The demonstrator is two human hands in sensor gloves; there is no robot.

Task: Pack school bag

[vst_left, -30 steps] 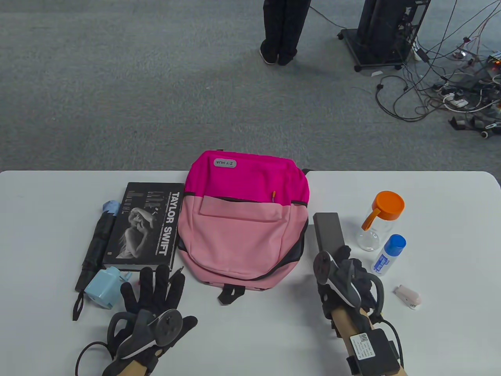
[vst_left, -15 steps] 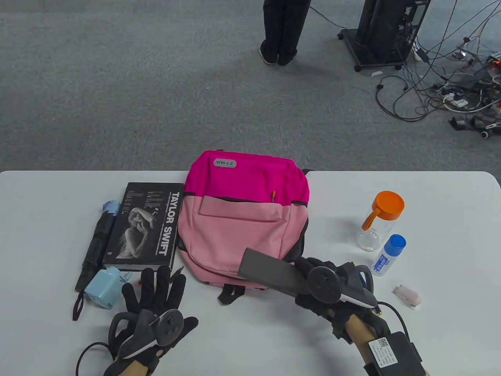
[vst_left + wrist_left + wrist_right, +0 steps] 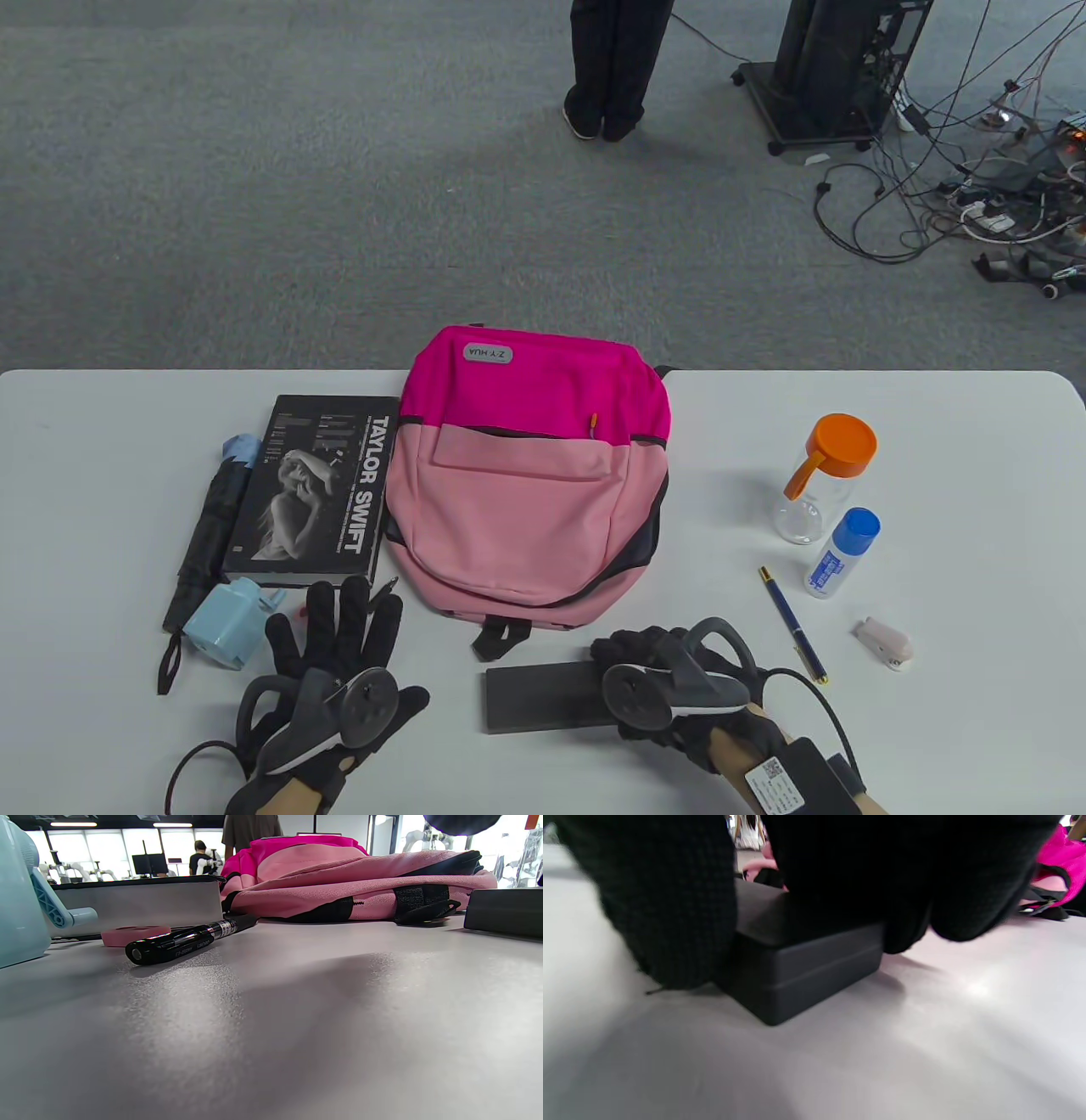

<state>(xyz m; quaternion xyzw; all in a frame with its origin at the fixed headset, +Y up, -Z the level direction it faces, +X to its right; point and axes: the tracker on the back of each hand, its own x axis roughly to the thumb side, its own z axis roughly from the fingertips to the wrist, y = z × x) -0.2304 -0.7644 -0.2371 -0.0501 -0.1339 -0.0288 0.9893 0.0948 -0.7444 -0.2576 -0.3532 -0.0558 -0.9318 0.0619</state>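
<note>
The pink school bag (image 3: pixel 530 475) lies flat mid-table, its zips closed; it also shows in the left wrist view (image 3: pixel 339 878). My right hand (image 3: pixel 670 688) grips the right end of a dark grey pencil box (image 3: pixel 547 698), which lies on the table in front of the bag. The right wrist view shows my fingers (image 3: pixel 670 899) wrapped over the box (image 3: pixel 806 963). My left hand (image 3: pixel 335 671) rests flat on the table, fingers spread, empty, beside a light blue sharpener (image 3: pixel 225 621). A black pen (image 3: pixel 186 942) lies by its fingertips.
A Taylor Swift book (image 3: pixel 318 492) and a black umbrella (image 3: pixel 208 526) lie left of the bag. Right of it stand an orange-lidded bottle (image 3: pixel 819 475) and a blue-capped glue bottle (image 3: pixel 840 552). A blue pen (image 3: pixel 793 624) and a small pink stapler (image 3: pixel 884 643) lie nearby.
My right hand lifted the grey box from right of the bag, swung it left and set it down in front of the bag. The blue pen is now uncovered. The left hand stayed still.
</note>
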